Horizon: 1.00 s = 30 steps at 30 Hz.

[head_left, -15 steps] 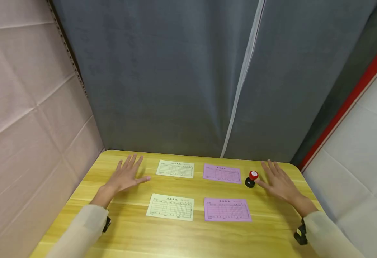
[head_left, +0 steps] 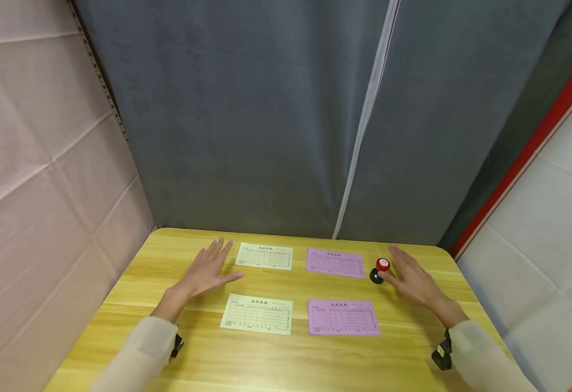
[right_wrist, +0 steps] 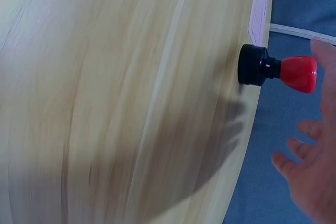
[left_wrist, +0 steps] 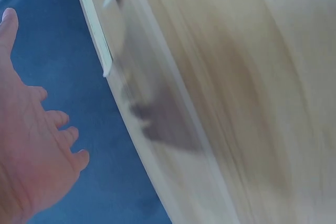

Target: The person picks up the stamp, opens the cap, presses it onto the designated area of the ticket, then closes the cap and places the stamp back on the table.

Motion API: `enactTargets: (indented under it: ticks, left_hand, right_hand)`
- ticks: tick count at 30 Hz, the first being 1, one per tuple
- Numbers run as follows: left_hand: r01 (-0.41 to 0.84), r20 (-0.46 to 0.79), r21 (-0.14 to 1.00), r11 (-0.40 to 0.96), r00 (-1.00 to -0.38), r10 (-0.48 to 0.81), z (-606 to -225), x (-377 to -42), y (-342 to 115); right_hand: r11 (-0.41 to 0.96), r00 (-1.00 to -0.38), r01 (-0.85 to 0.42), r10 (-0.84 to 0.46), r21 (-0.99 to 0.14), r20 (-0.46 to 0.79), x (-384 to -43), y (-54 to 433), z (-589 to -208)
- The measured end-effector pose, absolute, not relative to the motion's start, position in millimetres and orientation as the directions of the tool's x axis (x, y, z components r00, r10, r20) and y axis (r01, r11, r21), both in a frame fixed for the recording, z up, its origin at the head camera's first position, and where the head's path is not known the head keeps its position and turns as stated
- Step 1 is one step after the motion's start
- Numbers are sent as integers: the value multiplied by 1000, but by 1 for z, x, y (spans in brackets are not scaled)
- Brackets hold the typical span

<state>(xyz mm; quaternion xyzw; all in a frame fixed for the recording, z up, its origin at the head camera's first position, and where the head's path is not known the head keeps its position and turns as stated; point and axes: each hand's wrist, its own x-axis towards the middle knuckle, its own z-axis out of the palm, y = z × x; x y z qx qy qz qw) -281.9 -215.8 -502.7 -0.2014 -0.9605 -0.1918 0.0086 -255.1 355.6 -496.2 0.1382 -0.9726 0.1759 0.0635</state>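
Observation:
My left hand [head_left: 206,274] hovers over the left of the table with its fingers straight and thumb out, holding nothing. The back pale green form [head_left: 264,256] lies just right of its fingers, and the front green form [head_left: 256,314] lies nearer me. My right hand [head_left: 415,281] hovers with straight fingers close to a stamp [right_wrist: 299,73] with a red knob and black base, standing upright on the table. In the right wrist view a gap shows between thumb and knob. Left of the stamp lie two purple forms, one at the back [head_left: 334,263], one in front [head_left: 343,317].
The yellow wood-grain table [head_left: 192,359] has rounded back corners. A grey curtain [head_left: 246,120] with a pale strip hangs right behind it. White cloth walls stand at the left [head_left: 31,218] and right [head_left: 550,234].
Both hands have moved inward: the left toward the green forms, the right toward the stamp. The right fingers have come closer together. The forms and the stamp stay in place on the table.

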Motion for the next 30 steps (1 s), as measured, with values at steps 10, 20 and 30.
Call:
enactTargets:
  ticks: [10, 20, 30]
  left_hand:
    - [396, 74, 443, 804, -910, 408, -507, -277, -188]
    - [374, 67, 529, 762, -913, 402, -506, -274, -162]
    - [375, 82, 588, 717, -909, 408, -507, -272, -136]
  right_hand:
    - [865, -948, -308, -244, -396, 203, -262, 346, -501]
    - [802, -903, -379, -212, -461, 372, -267, 337, -515]
    - [783, -906, -345, -133, -517, 403, -269, 336, -521]
